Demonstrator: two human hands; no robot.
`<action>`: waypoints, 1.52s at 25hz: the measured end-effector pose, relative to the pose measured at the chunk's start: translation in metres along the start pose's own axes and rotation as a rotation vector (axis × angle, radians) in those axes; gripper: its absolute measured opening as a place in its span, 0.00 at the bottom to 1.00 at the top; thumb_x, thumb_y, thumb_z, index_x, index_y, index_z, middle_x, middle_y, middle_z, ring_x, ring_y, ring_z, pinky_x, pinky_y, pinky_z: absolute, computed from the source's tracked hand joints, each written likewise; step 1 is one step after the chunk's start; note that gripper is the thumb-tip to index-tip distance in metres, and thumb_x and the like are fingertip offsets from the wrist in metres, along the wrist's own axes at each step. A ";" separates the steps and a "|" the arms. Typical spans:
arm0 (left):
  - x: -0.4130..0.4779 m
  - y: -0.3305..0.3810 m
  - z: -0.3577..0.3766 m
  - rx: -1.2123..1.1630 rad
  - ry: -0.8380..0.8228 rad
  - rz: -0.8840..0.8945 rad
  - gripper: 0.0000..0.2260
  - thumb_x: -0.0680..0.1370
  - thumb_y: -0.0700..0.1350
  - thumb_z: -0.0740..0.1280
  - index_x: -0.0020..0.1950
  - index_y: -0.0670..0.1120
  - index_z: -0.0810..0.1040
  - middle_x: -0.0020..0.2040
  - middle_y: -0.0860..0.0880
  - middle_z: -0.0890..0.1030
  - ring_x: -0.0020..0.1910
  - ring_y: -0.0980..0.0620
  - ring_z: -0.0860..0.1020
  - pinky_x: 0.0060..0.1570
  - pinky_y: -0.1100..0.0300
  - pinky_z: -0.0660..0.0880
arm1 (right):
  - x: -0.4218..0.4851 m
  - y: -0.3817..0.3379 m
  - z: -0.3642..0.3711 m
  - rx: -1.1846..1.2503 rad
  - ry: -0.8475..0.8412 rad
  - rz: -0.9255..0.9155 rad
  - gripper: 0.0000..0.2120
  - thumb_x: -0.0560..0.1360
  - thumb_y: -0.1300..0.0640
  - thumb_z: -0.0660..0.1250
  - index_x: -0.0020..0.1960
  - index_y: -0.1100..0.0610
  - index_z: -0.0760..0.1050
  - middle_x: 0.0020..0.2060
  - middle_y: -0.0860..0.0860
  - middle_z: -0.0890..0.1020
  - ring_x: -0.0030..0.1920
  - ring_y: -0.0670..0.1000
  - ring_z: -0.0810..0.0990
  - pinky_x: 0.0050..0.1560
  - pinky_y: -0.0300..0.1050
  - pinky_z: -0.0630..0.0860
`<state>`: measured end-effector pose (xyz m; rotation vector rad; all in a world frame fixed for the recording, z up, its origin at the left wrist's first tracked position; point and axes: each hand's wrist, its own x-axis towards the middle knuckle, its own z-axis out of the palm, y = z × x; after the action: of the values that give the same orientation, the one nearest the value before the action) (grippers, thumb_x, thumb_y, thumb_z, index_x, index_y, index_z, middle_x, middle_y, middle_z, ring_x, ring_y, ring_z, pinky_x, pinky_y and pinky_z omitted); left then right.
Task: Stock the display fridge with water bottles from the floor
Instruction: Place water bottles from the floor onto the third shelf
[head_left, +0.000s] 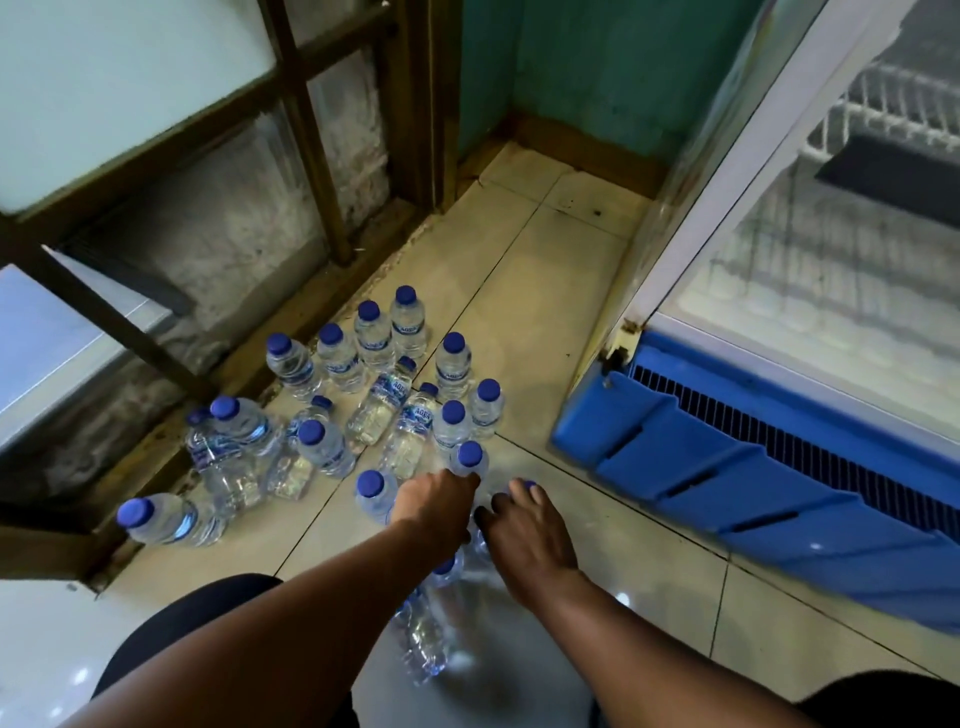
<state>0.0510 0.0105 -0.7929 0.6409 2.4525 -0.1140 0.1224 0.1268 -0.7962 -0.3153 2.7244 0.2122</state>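
Two hands are reaching among the water bottles (340, 358), the left hand (436, 506) gripping an upright bottle (470, 460), the right hand (527, 530) curling over a nearer bottle (530, 485).

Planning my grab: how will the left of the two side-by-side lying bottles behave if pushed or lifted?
The lying bottle is round, so it would probably roll into its upright neighbours. It looks full, so likely heavy for its size. Its thin clear wall may dent under a firm grip.

The left hand (434, 506) hides its fingers; bottles (426, 639) under the forearms (311, 623) are blurred.
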 end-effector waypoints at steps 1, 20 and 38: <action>0.001 0.002 0.003 -0.004 0.025 -0.007 0.23 0.75 0.49 0.73 0.68 0.53 0.70 0.59 0.46 0.81 0.57 0.43 0.80 0.52 0.51 0.77 | 0.001 -0.002 0.000 -0.004 0.014 0.004 0.15 0.76 0.57 0.64 0.62 0.54 0.75 0.57 0.56 0.79 0.64 0.60 0.67 0.65 0.54 0.64; -0.130 0.023 -0.216 -0.403 0.518 0.441 0.20 0.60 0.59 0.76 0.49 0.62 0.76 0.46 0.59 0.72 0.42 0.60 0.76 0.42 0.69 0.72 | -0.159 0.165 -0.271 0.897 0.316 -0.014 0.26 0.63 0.57 0.80 0.57 0.49 0.74 0.53 0.49 0.80 0.52 0.50 0.81 0.53 0.49 0.80; -0.194 0.244 -0.533 -1.100 1.173 0.970 0.14 0.74 0.63 0.66 0.54 0.57 0.75 0.51 0.52 0.81 0.48 0.54 0.82 0.52 0.46 0.80 | -0.291 0.442 -0.455 1.843 1.430 0.048 0.19 0.70 0.74 0.56 0.28 0.58 0.75 0.28 0.53 0.76 0.35 0.52 0.74 0.44 0.46 0.71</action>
<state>0.0208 0.2629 -0.2299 1.4282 2.1529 2.2988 0.1104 0.5211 -0.2199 0.3105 2.3519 -3.1524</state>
